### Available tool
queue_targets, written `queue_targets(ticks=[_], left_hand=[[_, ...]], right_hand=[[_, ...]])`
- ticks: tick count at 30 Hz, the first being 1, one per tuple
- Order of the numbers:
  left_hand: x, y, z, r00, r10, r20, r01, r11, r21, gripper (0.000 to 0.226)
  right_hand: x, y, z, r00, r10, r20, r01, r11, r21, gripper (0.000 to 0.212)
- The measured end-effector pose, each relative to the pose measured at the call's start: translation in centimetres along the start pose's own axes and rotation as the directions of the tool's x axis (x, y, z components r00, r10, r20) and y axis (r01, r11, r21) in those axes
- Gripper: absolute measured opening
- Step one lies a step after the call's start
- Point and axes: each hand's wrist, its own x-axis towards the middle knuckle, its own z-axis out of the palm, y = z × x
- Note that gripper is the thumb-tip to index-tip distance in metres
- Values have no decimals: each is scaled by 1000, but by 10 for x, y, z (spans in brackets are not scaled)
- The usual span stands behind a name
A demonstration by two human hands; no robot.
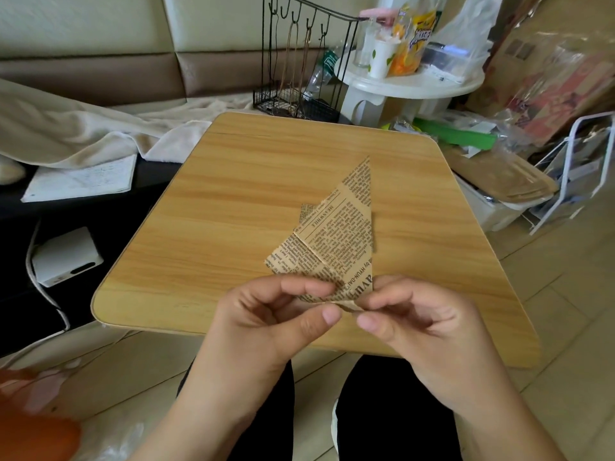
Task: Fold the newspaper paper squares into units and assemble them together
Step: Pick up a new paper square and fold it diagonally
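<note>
A folded newspaper-print paper unit, tan with black text, is held over the near half of a small wooden table. Its long point reaches away toward the far right, and folded flaps overlap near the middle. My left hand pinches the unit's near edge between thumb and forefinger. My right hand pinches the near corner right beside it, thumb toward the left thumb. The lowest tip of the paper is hidden between the fingertips.
A black wire rack and a white round side table with a cup and snack bag stand behind the table. A beige blanket and notebook lie to the left. Boxes and a white frame crowd the right.
</note>
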Motion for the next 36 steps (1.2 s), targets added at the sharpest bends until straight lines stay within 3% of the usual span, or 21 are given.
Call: queue_targets(ticks=[4, 10, 13, 16, 23, 27, 32, 34, 36], left_hand=[[3, -5, 1, 999, 20, -27, -20, 1000, -8, 31], [5, -4, 17, 985, -59, -160, 33, 987, -160, 18], [7, -2, 25, 978, -74, -196, 19, 964, -266, 17], [8, -3, 29, 973, -77, -218, 0, 942, -336, 18], [3, -5, 36, 953, -11, -303, -72, 963, -261, 40], [3, 2, 35, 961, 31, -275, -101, 965, -244, 75], [12, 14, 14, 958, -13, -288, -51, 975, -214, 100], [16, 22, 7, 972, -111, -208, 60, 970, -236, 92], [18, 28, 5, 975, -200, -91, 179, 963, -203, 68]], right_hand=[[0, -5, 1, 999, 30, -32, -29, 999, 41, 17], [3, -15, 9, 967, 155, -202, -119, 976, 180, 16], [5, -16, 18, 930, 214, -298, -130, 952, 277, 27], [4, -17, 26, 918, 248, -310, -168, 950, 264, 26], [5, -30, 36, 898, 261, -353, -169, 948, 270, 6], [6, -36, 34, 898, 266, -351, -203, 957, 206, 12], [8, -39, 21, 926, 250, -284, -229, 968, 106, 12], [9, -40, 15, 934, 259, -245, -254, 966, 55, 15], [11, -42, 12, 939, 274, -207, -277, 961, 14, 22]])
